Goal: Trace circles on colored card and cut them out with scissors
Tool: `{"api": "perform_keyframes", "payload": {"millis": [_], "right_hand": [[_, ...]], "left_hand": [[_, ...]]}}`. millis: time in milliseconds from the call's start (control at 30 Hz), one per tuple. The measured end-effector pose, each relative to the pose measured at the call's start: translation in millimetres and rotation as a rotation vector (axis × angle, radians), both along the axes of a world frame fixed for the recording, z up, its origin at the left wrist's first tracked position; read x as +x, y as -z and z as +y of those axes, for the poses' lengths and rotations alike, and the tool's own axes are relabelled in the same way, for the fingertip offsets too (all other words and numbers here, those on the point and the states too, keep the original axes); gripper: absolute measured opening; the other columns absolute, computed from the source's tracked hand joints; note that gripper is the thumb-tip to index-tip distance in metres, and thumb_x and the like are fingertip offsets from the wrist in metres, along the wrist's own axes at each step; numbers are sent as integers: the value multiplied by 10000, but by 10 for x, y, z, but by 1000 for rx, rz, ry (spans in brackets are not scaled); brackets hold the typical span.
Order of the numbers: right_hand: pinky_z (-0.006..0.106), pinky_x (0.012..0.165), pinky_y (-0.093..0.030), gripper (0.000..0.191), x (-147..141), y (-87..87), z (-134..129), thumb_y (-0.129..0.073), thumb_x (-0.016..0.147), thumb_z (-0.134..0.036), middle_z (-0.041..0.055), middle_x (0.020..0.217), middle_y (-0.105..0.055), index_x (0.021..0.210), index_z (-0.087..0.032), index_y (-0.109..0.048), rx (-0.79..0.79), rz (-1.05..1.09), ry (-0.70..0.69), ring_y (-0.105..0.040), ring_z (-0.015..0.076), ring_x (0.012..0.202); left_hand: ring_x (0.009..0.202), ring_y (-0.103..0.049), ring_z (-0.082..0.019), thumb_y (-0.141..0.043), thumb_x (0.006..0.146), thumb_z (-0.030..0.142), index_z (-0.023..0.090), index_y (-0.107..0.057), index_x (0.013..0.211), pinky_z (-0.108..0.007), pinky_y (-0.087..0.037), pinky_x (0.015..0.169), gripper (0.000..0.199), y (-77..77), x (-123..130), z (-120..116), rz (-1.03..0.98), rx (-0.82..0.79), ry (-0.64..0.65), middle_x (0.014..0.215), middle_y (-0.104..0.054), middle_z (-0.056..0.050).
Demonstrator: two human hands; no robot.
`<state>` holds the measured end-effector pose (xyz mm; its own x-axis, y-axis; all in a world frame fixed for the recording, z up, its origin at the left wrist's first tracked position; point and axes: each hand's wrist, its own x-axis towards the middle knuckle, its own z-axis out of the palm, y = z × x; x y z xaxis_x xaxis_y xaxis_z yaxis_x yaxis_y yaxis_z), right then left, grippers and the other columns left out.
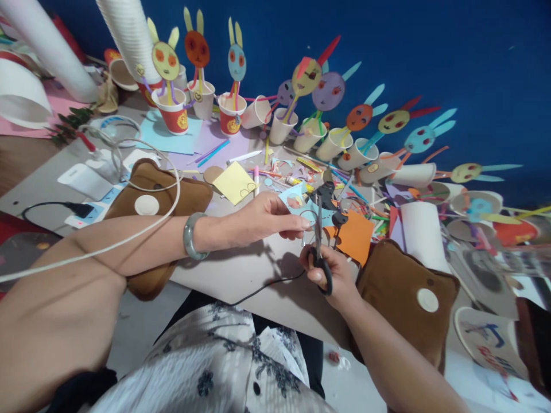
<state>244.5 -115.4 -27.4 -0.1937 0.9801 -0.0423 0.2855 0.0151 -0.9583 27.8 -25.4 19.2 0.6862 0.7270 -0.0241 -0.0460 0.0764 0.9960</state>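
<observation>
Between thumb and fingers, my left hand (269, 221) pinches a piece of light blue paper (310, 209) with cut-out edges. My right hand (333, 274) grips black-handled scissors (319, 252), their blades pointing away from me and meeting the blue paper. Just behind the blue paper stands a small black device (328, 195), partly hidden. An orange paper sheet (356, 235) lies to the right of the scissors. Left of my left hand's fingers rests a yellow paper square (235, 182) with drawn outlines, beside a pink-capped marker (256, 179).
Paper cups (172, 112) holding paper rabbit figures line the back by the blue wall (408, 51). Brown cushions (408, 298) lie at both sides. A white cable (129, 238) passes over my left forearm. Paper scraps (284, 167) and pens litter the table's middle.
</observation>
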Motion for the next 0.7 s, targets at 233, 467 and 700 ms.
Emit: {"api": "perform_keyframes", "payload": {"millis": [233, 467, 700], "right_hand": [[289, 526, -285, 663, 5, 6, 6, -750, 658, -817, -23, 592, -479, 612, -216, -474, 0, 20, 2, -380, 127, 542], [281, 515, -261, 649, -10, -37, 6, -764, 658, -802, -29, 584, -468, 619, -212, -497, -23, 41, -1, -357, 117, 529], [279, 518, -271, 658, 4, -2, 5, -770, 658, -795, -29, 584, -476, 602, -210, -474, -16, 52, 9, -366, 116, 536]], "left_hand": [[652, -602, -98, -704, 878, 390, 118, -712, 706, -219, -478, 647, 321, 2, -5, 4, 9, 13, -5, 684, -689, -46], [648, -606, -93, -710, 871, 341, 112, -706, 696, -213, -478, 641, 288, -33, -5, 3, 2, -9, -29, 678, -695, -51], [657, -615, -86, -711, 857, 285, 108, -699, 721, -199, -492, 641, 224, -20, 8, 10, -46, -41, -41, 680, -689, -38]]}}
